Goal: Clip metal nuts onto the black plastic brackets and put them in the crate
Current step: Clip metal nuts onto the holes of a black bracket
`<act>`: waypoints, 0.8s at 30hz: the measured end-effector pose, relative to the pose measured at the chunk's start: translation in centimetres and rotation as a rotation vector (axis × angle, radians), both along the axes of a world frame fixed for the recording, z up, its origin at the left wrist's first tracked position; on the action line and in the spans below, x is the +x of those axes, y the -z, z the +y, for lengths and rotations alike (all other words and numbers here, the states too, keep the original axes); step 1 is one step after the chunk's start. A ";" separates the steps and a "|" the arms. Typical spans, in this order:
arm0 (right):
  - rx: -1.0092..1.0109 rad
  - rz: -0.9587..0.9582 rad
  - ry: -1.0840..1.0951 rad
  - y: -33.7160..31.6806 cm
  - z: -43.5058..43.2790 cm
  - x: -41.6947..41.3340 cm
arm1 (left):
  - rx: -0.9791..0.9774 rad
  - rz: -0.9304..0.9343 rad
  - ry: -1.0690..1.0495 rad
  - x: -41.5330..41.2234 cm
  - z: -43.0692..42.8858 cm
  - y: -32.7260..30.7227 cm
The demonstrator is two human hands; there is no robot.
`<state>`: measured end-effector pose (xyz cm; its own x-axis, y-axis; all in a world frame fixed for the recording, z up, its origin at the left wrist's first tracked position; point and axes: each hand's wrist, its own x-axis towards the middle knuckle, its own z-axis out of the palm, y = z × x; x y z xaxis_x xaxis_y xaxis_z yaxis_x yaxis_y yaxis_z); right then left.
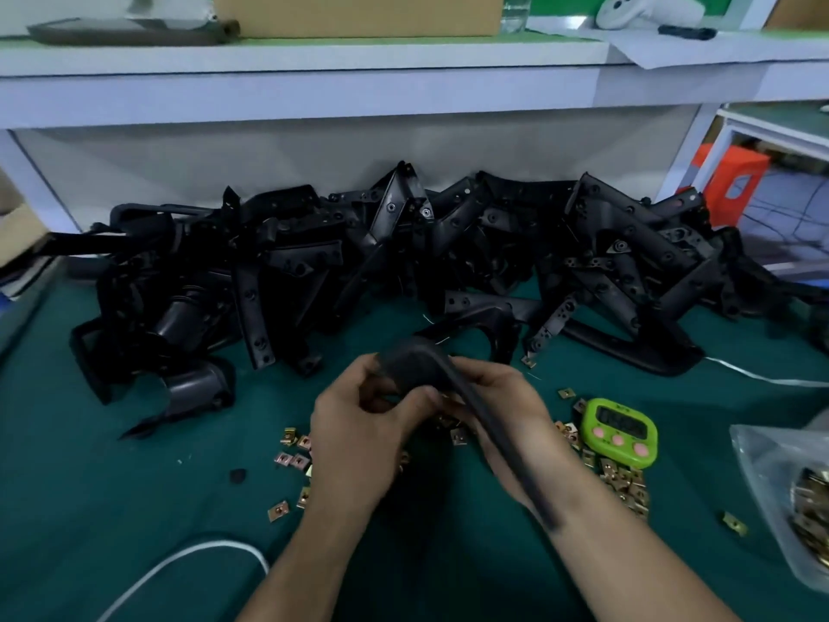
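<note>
A black plastic bracket [417,368] is held above the green table [112,478], its long arm running down across my right wrist. My left hand [359,437] grips its rounded end from the left, fingers curled. My right hand [507,424] grips it from the right, fingers curled under it. Brass-coloured metal nuts [294,455] lie scattered on the mat below my hands, with more nuts [623,480] to the right. A big heap of black brackets [403,258] fills the back of the table. No crate is in view.
A green kitchen timer [621,433] sits right of my hands. A clear bag of nuts [798,496] lies at the right edge. A white cable [179,563] curves at the lower left. A white shelf [314,87] with a cardboard box [359,13] spans the back.
</note>
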<state>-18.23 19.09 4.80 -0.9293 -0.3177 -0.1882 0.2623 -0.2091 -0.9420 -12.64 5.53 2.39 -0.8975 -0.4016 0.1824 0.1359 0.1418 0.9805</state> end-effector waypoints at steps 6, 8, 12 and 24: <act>0.056 -0.122 -0.317 0.7 4.7 1.1 | -0.106 -0.042 -0.013 -0.1 -1.3 0.6; 0.298 -0.005 -0.440 0.4 5.5 1.2 | -0.149 -0.057 -0.017 0.0 -1.2 0.7; 1.108 0.541 -0.244 0.3 4.6 2.4 | -0.158 -0.028 0.005 0.1 -0.4 0.6; 1.374 0.716 0.249 3.1 3.9 1.6 | -0.692 -0.216 0.059 0.4 0.6 1.4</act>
<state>-16.59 22.99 1.70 -0.9498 -0.1111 0.2926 -0.2142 0.9122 -0.3491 -12.23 6.12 0.98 -0.9588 -0.2080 0.1935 -0.0239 0.7377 0.6747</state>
